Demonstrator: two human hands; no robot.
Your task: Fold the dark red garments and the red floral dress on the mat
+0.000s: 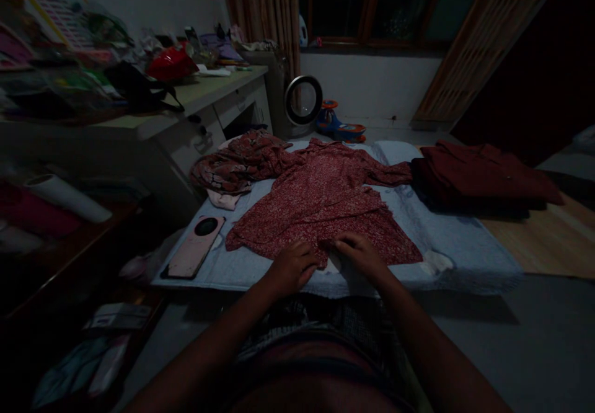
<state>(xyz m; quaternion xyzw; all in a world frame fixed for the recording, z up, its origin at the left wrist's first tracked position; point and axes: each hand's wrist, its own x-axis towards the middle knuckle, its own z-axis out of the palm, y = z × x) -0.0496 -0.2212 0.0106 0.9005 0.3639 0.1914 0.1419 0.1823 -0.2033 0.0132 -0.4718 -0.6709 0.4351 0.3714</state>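
Beneath both grips (side by side): red dress (pixel 320 205) hem, pinched by left hand (pixel 292 267) and right hand (pixel 360 255).

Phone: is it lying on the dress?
No, the phone lies on the mat left of the dress, apart from it.

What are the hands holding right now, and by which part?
Left hand and right hand both sit on the red floral garment at the middle of its near hem; too dim to tell whether they pinch or only press.
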